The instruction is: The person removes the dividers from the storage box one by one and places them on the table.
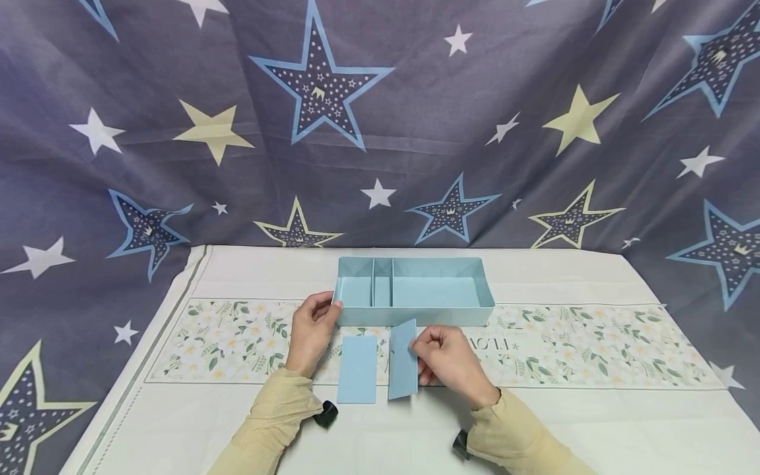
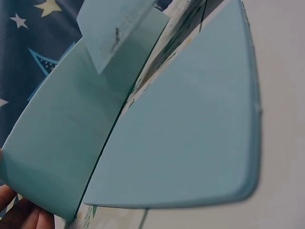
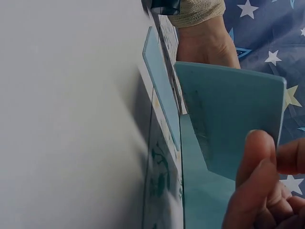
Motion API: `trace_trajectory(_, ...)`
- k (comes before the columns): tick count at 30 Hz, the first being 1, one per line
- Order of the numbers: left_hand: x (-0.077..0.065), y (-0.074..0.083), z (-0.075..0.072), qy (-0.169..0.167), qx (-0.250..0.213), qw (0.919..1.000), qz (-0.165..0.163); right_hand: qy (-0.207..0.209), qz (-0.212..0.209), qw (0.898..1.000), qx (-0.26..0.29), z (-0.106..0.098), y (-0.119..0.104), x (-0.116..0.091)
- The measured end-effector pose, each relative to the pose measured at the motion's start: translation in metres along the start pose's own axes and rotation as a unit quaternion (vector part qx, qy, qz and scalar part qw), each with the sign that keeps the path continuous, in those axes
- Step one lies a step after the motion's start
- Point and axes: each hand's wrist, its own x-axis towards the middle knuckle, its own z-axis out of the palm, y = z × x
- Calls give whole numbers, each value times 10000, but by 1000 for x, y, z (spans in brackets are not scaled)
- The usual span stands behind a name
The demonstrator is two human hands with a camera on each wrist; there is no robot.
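Observation:
A light-blue open box [image 1: 439,317] with two upright dividers stands in front of me. My left hand [image 1: 311,333] grips its left front corner, thumb at the rim; in the left wrist view, those fingers [image 2: 28,214] show at the end of the box wall [image 2: 57,152]. Between thumb and fingers my right hand [image 1: 450,356] pinches a blue rectangular panel [image 1: 404,364] by its right edge. The panel is raised and tilted in front of the box, and in the right wrist view the thumb lies on its face [image 3: 228,109]. A second blue panel [image 1: 357,369] lies flat beside it.
A floral runner [image 1: 237,343] crosses the white tablecloth [image 1: 594,429] under the box. Behind the table hangs a dark star-patterned cloth [image 1: 404,158]. Black straps [image 1: 326,414] show by both sleeves.

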Motion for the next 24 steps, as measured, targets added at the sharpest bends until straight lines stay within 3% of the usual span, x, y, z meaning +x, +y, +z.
trace_trajectory(24, 0, 0, -1, -37, -12, 10000, -3, -283, -41, 9994, -180, 8, 12, 7)
